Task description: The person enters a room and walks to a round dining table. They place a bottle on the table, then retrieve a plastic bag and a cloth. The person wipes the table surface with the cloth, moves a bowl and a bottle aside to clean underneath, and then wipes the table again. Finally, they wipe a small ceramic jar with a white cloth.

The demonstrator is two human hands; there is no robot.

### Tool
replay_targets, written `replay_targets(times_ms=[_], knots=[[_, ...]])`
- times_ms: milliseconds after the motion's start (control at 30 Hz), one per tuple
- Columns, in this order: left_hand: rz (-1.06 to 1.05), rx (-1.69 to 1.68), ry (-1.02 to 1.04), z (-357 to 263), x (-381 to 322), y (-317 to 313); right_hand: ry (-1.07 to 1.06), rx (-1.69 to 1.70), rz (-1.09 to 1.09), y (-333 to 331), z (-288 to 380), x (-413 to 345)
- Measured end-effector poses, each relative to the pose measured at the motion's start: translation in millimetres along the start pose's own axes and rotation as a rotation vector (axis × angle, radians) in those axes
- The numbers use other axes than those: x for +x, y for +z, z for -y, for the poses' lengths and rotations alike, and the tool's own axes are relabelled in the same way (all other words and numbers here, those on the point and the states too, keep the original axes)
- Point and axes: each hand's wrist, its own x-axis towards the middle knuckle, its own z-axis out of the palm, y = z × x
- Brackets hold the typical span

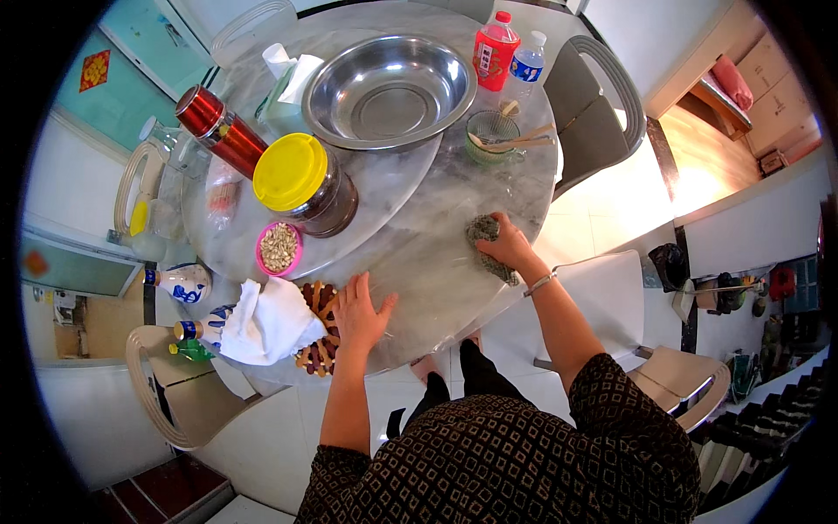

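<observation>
My right hand (509,243) grips a crumpled grey-green cloth (482,229) and presses it on the marble-patterned tabletop (425,281) near the right edge. Fingers spread, my left hand (361,313) rests at the front of the table and holds nothing. Its fingertips lie at the edge of a brown and tan patterned trivet (317,360), partly covering it. A white cloth (268,324) lies bunched over the trivet's left part. Beyond my left hand, a pink bowl of seeds or nuts (279,248) stands on the raised round turntable (393,196).
On the turntable stand a steel basin (393,92), a yellow-lidded jar (308,187), a red thermos (219,128) and a tissue box (281,98). A green glass cup (491,137) with utensils and two bottles (499,52) are at right. Chairs (592,295) surround the table.
</observation>
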Motion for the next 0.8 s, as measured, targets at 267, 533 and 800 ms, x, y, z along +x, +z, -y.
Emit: replay_targets(times_ms=[267, 533, 800], knots=[[0.127, -0.115, -0.106, 17.4, 20.8, -11.7, -0.009, -0.236, 0.211, -20.8, 32.3, -2.9], [0.052, -0.525, 0.142, 31.7, 10.4, -32.7, -0.337, 0.389, 0.086, -70.2, 69.9, -45.0], [-0.459, 0.054, 0.675, -35.9, -43.5, -93.0, -0.429, 0.398, -0.289, -72.8, 27.4, -49.7]])
